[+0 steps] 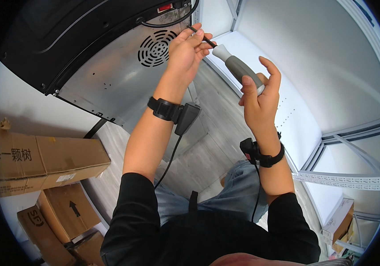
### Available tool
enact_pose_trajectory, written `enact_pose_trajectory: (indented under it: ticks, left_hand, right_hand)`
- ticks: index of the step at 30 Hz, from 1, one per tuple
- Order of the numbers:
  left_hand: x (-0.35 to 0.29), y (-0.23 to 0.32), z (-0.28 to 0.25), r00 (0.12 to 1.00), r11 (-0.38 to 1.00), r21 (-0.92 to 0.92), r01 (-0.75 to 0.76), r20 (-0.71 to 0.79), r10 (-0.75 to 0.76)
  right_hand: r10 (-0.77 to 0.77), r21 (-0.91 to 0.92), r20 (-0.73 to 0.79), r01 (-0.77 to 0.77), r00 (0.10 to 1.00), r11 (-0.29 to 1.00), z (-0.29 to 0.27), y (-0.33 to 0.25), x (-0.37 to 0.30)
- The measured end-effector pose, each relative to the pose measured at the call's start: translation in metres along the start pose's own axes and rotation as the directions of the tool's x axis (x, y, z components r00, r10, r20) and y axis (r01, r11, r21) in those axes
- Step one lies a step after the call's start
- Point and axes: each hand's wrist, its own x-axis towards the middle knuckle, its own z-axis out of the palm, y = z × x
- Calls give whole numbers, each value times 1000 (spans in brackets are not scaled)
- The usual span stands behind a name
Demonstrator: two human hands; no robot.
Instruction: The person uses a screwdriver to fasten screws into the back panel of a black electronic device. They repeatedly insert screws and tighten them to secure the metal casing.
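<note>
A screwdriver [239, 69] with a grey and white handle and a dark shaft slants across the upper middle. Its handle end rests in my right hand [263, 98], held by the thumb and curled fingers while one finger stretches out. With its fingertips pinching the shaft close to the tip, my left hand [189, 51] is beside the edge of a metal panel [123, 86]. This panel has a round slotted vent [156, 48], partly covered by my left hand. Whether the tip touches a screw is too small to tell.
Above the panel is a black casing [79, 33] with a red switch [165, 8] and a black cable [172, 22]. White metal shelving [349, 177] stands at the right. Cardboard boxes [72, 155] are stacked at the lower left on a grey wood-look floor [216, 119].
</note>
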Motion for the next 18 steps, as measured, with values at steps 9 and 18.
enact_pose_trajectory:
  ticks: [9,18]
  left_hand:
    - [-3,0,3,998,1000,10,3,-61,-2]
    - [-2,3,-2,998,999,42,28,-58,-26]
  right_hand:
    - [26,-67,56,-22,998,997,-1,-4,1]
    - [92,-11,35,-92,995,996,1,-3,-2]
